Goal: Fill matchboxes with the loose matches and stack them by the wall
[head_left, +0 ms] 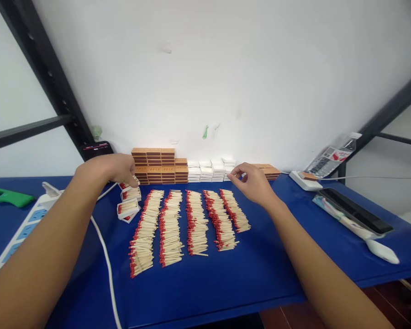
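Blue tabletop (226, 274), white wall (226, 68) behind: rows of red-tipped matches (195, 221) lie between the hands. Left hand (118, 169) pinches a filled tray (126, 185) atop others; right hand (251, 180) hovers, fingers loosely apart, before white trays (208, 170). Orange sleeves (157, 165) stand beyond both; a white cable (104, 256) runs beside the left arm.

Pale bare-wood matches (195, 221) with matt red heads lie on a smooth blue table (226, 283). Behind the matches are brown cardboard boxes (157, 167); left of the matches is a glossy white plastic strip (27, 224).
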`<state>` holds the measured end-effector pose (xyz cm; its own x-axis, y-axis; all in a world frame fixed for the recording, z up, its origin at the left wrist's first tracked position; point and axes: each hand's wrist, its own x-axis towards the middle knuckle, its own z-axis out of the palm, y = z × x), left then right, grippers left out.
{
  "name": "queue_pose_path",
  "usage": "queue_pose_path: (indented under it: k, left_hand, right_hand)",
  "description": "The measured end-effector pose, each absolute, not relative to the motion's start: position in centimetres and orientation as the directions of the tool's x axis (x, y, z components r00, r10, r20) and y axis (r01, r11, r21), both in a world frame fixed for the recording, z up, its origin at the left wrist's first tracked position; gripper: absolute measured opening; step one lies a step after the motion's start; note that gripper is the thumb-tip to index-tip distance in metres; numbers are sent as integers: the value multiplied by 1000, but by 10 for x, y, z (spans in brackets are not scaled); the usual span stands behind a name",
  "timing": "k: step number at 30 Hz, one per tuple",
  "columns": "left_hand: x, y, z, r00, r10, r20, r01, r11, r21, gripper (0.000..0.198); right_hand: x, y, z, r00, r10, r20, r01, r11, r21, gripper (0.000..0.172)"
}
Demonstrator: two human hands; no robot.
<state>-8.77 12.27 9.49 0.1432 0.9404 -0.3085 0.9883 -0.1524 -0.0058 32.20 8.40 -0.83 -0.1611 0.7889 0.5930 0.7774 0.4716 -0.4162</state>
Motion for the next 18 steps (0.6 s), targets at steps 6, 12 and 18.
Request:
queue_pose_path:
  k: [6, 12, 18]
  left_hand:
    - [-31, 87, 99, 509, 851, -130, 861, -502, 86, 28]
    - [34, 50, 74, 735, 678, 8, 658, -717, 229, 25]
    - [51, 39, 57, 717, 694, 74, 667, -712, 220, 21]
  right_hand:
    - [292, 70, -6, -197, 923, 331, 482, 386, -787, 40]
    - [262, 46, -5, -450, 893, 21, 192, 120, -974, 52]
    - [265, 46, -4, -450, 890, -79, 143, -15, -990, 50]
